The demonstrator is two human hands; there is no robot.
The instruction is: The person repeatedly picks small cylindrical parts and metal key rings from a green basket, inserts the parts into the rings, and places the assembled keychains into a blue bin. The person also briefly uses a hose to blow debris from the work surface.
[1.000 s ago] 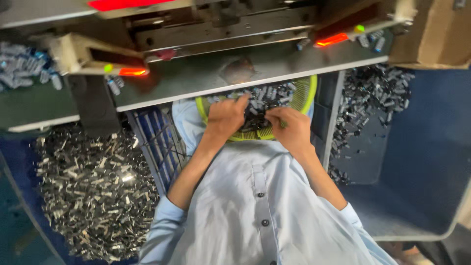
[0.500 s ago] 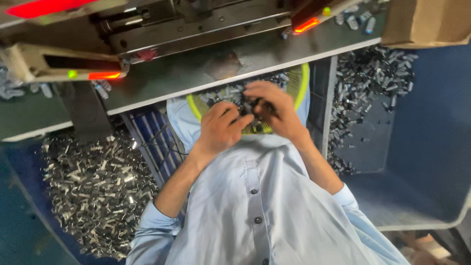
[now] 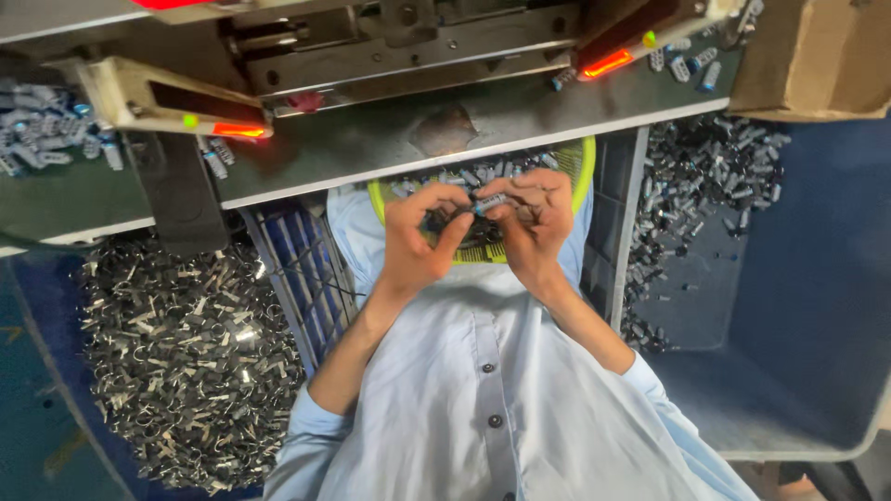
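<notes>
Pinching a small grey cylinder-shaped part (image 3: 489, 202) between them, the two hands meet just above a yellow-rimmed tray (image 3: 585, 167) that sits in the person's lap. The left hand (image 3: 418, 243) curls its fingers around the part's left end, thumb up against it. The right hand (image 3: 531, 227) closes thumb and forefinger on the other end. Both hands are pressed close together, fingertips nearly touching.

Beneath the hands, the tray holds a heap of similar small dark and grey parts (image 3: 464, 176). Below the wrists spreads the person's pale blue buttoned shirt (image 3: 492, 399).

Beyond the fingertips runs a dark green tabletop (image 3: 371, 148), with a grey metal machine (image 3: 408, 46) on it showing red and green lights. A few loose parts lie on the tabletop to the far left (image 3: 42, 130) and far right (image 3: 687, 60) of the hands.

Left of the left hand is a blue slatted crate (image 3: 297, 269), and past it a large pile of shiny metal clips (image 3: 176, 353). Right of the right hand, a blue bin (image 3: 798, 306) holds scattered dark parts (image 3: 705, 176). A brown cardboard box (image 3: 817, 56) sits above that bin.
</notes>
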